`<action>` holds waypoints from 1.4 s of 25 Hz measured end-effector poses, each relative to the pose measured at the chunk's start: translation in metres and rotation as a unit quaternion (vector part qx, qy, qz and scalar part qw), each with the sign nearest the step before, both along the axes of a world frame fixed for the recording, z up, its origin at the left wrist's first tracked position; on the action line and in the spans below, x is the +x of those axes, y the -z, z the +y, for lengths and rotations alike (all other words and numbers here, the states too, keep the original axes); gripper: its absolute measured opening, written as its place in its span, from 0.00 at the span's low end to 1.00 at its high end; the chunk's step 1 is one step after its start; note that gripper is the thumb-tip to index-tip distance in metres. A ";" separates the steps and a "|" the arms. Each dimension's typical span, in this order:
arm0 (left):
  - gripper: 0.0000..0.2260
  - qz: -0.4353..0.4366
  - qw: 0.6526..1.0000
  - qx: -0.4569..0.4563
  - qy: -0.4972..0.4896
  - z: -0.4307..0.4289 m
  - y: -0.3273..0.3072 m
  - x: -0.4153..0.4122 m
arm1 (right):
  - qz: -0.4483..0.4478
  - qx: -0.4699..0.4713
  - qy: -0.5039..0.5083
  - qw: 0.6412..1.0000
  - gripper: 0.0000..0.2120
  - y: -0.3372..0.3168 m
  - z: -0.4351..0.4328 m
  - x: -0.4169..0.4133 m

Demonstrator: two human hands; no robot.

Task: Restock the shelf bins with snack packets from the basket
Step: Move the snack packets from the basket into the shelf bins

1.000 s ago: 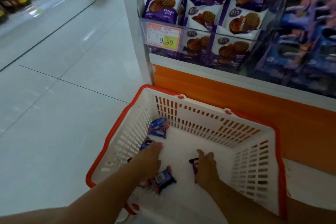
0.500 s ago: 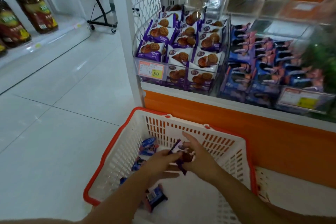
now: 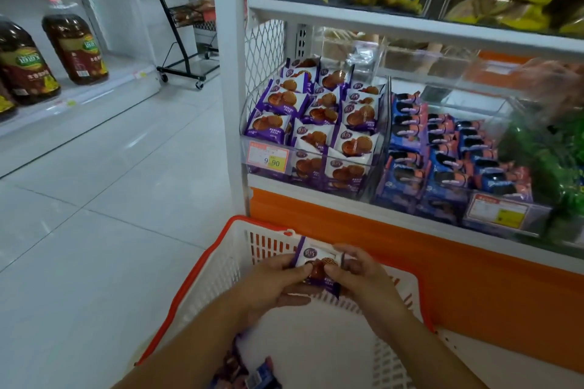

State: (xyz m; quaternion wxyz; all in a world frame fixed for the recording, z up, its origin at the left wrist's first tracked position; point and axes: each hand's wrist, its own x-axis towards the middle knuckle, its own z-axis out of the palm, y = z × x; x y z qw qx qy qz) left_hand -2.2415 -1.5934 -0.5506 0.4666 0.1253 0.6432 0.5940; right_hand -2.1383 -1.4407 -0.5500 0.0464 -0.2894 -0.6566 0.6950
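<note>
Below our wrists, a few more packets (image 3: 252, 373) lie on the floor of the basket (image 3: 202, 265). Our left hand (image 3: 278, 278) and right hand (image 3: 363, 275) are close together above it, each pinching one side of a purple snack packet (image 3: 319, 259) between thumb and fingers, face up. We judge it light, crinkly and slick, with a biscuit inside that could crack, so the sealed edges are where to grip, gently. Both forearms reach forward, wrists turned inward. Ahead and above the hands, the clear bin (image 3: 387, 136) holds matching purple packets.
</note>
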 end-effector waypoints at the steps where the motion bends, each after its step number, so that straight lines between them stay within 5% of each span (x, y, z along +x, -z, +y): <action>1: 0.10 0.040 0.999 -0.006 0.017 0.002 -0.016 -0.010 | 0.010 0.042 -0.008 0.999 0.22 -0.013 0.002 -0.004; 4: 0.11 0.170 0.985 -0.010 0.023 0.014 -0.075 -0.040 | 0.070 0.173 -0.057 0.981 0.24 -0.070 0.006 -0.023; 7: 0.15 0.388 0.921 -0.026 0.027 0.026 -0.123 -0.061 | 0.108 0.285 -0.040 0.951 0.20 -0.125 0.023 -0.057; 9: 0.22 0.581 0.808 -0.092 0.025 0.023 -0.128 -0.080 | 0.118 0.356 -0.009 0.927 0.18 -0.153 0.051 -0.089; 11: 0.25 0.766 0.617 -0.180 0.019 0.012 -0.112 -0.111 | 0.097 0.448 0.015 0.889 0.20 -0.172 0.085 -0.126; 12: 0.26 0.807 0.549 -0.215 0.022 0.006 -0.100 -0.127 | 0.077 0.489 0.019 0.868 0.21 -0.178 0.099 -0.144; 13: 0.26 0.816 0.523 -0.243 0.035 0.002 -0.088 -0.142 | 0.063 0.516 0.020 0.854 0.22 -0.182 0.111 -0.162; 23: 0.24 0.845 0.491 -0.212 0.014 0.006 -0.052 -0.185 | -0.040 0.623 -0.026 0.780 0.22 -0.170 0.152 -0.262; 31: 0.25 0.832 0.514 -0.209 0.016 0.006 -0.050 -0.184 | -0.057 0.584 -0.099 0.804 0.27 -0.170 0.138 -0.250; 35: 0.26 0.809 0.563 -0.169 -0.016 -0.002 -0.059 -0.173 | 0.039 0.634 0.012 0.772 0.25 -0.188 0.114 -0.221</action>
